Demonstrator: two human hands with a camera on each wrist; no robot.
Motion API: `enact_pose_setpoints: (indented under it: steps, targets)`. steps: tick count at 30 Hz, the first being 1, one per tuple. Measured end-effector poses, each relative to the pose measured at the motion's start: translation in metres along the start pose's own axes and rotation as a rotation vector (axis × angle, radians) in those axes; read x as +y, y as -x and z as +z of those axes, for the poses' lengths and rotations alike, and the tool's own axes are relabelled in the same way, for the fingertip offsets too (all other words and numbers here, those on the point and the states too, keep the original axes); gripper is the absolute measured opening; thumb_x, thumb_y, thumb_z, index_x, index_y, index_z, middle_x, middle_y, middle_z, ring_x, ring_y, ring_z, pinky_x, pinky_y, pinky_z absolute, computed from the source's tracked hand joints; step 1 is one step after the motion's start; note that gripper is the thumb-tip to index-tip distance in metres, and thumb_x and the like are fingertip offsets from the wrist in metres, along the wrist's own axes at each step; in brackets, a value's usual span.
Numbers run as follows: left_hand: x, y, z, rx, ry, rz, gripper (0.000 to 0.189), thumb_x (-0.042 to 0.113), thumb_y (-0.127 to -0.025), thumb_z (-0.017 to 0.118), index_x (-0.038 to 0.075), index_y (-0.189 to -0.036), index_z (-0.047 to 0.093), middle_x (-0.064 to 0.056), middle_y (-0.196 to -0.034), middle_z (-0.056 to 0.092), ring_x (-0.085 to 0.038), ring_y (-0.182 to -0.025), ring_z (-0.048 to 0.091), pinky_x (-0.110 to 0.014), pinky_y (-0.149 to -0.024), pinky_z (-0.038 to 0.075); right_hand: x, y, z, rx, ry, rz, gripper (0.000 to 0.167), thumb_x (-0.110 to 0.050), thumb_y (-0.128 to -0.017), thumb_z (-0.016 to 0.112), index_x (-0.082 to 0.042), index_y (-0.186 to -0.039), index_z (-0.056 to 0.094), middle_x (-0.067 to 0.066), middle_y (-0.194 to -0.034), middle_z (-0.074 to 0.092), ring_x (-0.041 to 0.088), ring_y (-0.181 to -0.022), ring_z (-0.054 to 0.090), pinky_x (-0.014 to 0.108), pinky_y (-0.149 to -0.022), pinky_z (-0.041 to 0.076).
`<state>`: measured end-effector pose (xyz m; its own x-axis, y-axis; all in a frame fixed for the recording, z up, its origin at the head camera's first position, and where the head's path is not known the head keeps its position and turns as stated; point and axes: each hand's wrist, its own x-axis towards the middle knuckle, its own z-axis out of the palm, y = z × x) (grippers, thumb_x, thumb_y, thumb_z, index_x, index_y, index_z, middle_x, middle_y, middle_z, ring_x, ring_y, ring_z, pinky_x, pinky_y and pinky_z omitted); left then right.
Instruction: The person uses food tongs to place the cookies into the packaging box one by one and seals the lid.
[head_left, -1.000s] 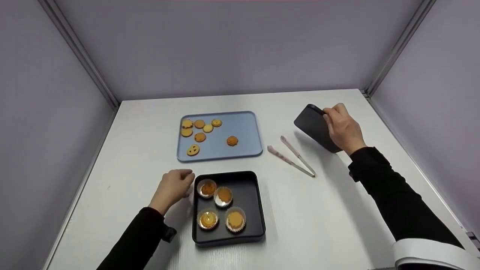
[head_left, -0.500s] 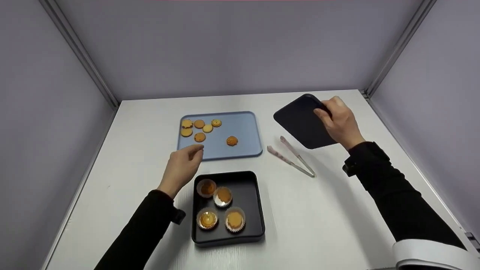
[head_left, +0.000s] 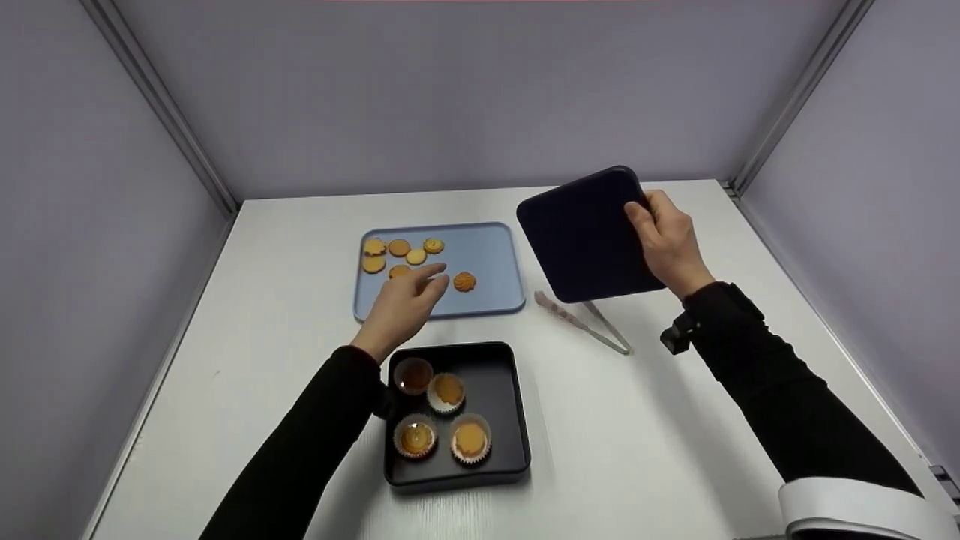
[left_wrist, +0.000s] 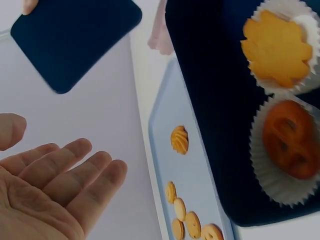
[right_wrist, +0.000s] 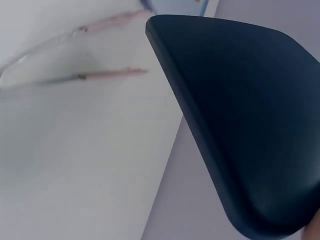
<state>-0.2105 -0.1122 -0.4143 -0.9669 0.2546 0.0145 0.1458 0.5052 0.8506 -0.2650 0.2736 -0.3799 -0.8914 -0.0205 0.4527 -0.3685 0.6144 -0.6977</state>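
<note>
My right hand grips the edge of a dark rectangular lid, thumb on the near face. The lid is raised and tilted above the table; the right wrist view shows its rimmed edge. My left hand reaches over the front edge of a blue tray, its fingers loosely extended and holding nothing. Close to its fingertips lies a swirled cookie. Below, a black box holds several cookies in paper cups, among them a flower-shaped cookie and a pretzel-shaped one.
Tongs with pinkish tips lie spread on the white table, partly covered by the lid in the head view. Several cookies, including a round one, are grouped at the tray's left side. Grey panels enclose the table's back and sides.
My left hand has moved from beside the black box up and right to the blue tray, its fingers opening out. The right hand has lifted the lid leftward and turned it toward the camera.
</note>
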Motion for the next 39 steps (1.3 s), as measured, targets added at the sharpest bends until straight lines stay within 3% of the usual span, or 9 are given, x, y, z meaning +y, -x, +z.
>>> enact_pose_setpoints:
  steps: [5, 9, 12, 21, 26, 32, 39]
  targets:
    - [0.004, -0.007, 0.005, -0.032, 0.028, -0.001, 0.054, 0.045, -0.109, 0.044, 0.014, -0.153, 0.048, -0.011, -0.149, 0.055, -0.030, -0.136, 0.053, -0.049, -0.112, 0.044, -0.010, 0.002, 0.008, -0.042, -0.154, 0.111, 0.047, -0.044, -0.107, 0.048, 0.001, -0.119, 0.057, 0.007, -0.095, 0.059, 0.017, -0.080, 0.055, 0.028, -0.073, 0.045]
    - [0.007, -0.011, 0.009, -0.058, 0.079, -0.020, 0.057, 0.047, -0.109, 0.043, 0.015, -0.157, 0.041, -0.011, -0.152, 0.052, -0.030, -0.134, 0.055, -0.047, -0.108, 0.048, -0.019, 0.003, 0.017, -0.078, -0.307, 0.184, 0.045, -0.043, -0.106, 0.049, -0.001, -0.119, 0.057, 0.004, -0.092, 0.056, 0.018, -0.079, 0.055, 0.029, -0.070, 0.047]
    - [0.009, -0.013, 0.012, -0.081, 0.134, -0.049, 0.061, 0.048, -0.109, 0.043, 0.018, -0.161, 0.034, -0.011, -0.151, 0.052, -0.030, -0.131, 0.057, -0.046, -0.103, 0.053, -0.025, 0.003, 0.023, -0.099, -0.392, 0.220, 0.041, -0.042, -0.106, 0.050, -0.003, -0.117, 0.057, 0.003, -0.091, 0.057, 0.017, -0.077, 0.056, 0.029, -0.068, 0.048]
    - [0.011, -0.016, 0.018, -0.127, 0.289, -0.098, 0.064, 0.043, -0.109, 0.045, 0.022, -0.165, 0.020, -0.015, -0.154, 0.048, -0.032, -0.137, 0.052, -0.047, -0.106, 0.051, -0.037, 0.009, 0.043, -0.158, -0.569, 0.303, 0.039, -0.044, -0.104, 0.053, -0.006, -0.113, 0.058, 0.004, -0.089, 0.061, 0.015, -0.073, 0.061, 0.028, -0.063, 0.053]
    - [0.011, -0.016, 0.017, -0.111, 0.315, -0.108, 0.065, 0.033, -0.109, 0.051, 0.019, -0.165, 0.021, -0.015, -0.137, 0.062, -0.027, -0.120, 0.066, -0.041, -0.099, 0.056, -0.042, 0.016, 0.053, -0.209, -0.634, 0.344, 0.041, -0.043, -0.104, 0.052, -0.004, -0.115, 0.058, 0.005, -0.090, 0.061, 0.016, -0.075, 0.062, 0.028, -0.065, 0.054]
    - [0.008, -0.010, 0.011, -0.081, 0.381, -0.167, 0.070, 0.024, -0.105, 0.061, 0.014, -0.163, 0.024, -0.016, -0.111, 0.074, -0.027, -0.090, 0.076, -0.039, -0.080, 0.063, -0.042, 0.026, 0.066, -0.279, -0.708, 0.413, 0.039, -0.039, -0.107, 0.049, -0.002, -0.117, 0.056, 0.005, -0.091, 0.060, 0.015, -0.076, 0.061, 0.027, -0.065, 0.054]
    - [0.002, 0.002, 0.002, -0.057, 0.314, -0.191, 0.073, 0.024, -0.102, 0.067, 0.013, -0.162, 0.028, -0.015, -0.106, 0.072, -0.027, -0.082, 0.075, -0.039, -0.067, 0.064, -0.045, 0.034, 0.073, -0.403, -0.674, 0.478, 0.038, -0.035, -0.109, 0.048, 0.000, -0.124, 0.055, 0.006, -0.097, 0.062, 0.015, -0.081, 0.063, 0.029, -0.070, 0.056]
